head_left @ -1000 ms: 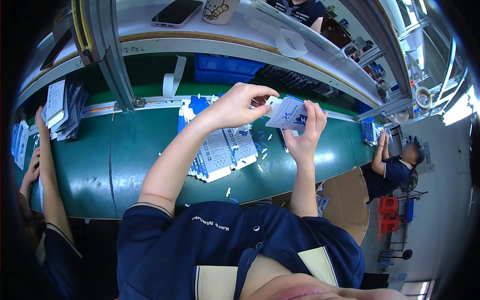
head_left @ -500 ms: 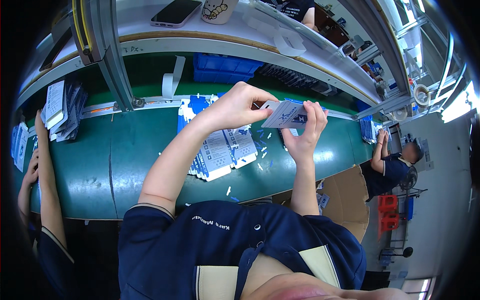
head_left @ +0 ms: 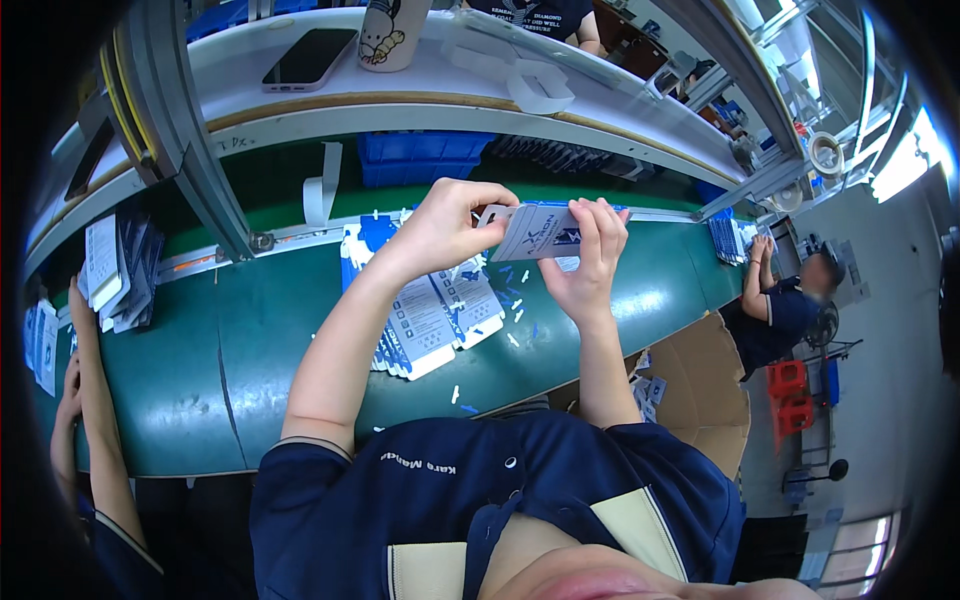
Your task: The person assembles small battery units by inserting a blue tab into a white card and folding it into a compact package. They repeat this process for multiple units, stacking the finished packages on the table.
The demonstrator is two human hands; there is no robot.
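A long green table (head_left: 250, 340) curves across the middle of the frame, under a white shelf at the top. Nearest, just above the frame's centre, both hands hold a flat printed card sleeve (head_left: 540, 232) up off the table — the left hand (head_left: 445, 228) pinching its left end, the right hand (head_left: 590, 255) closed around its right side. It looks light, thin and easily creased, so it is best gripped by the edges. Below lies a fanned stack of flat sleeves (head_left: 430, 320). Farther up, a phone (head_left: 308, 57) rests on the shelf (head_left: 480, 85).
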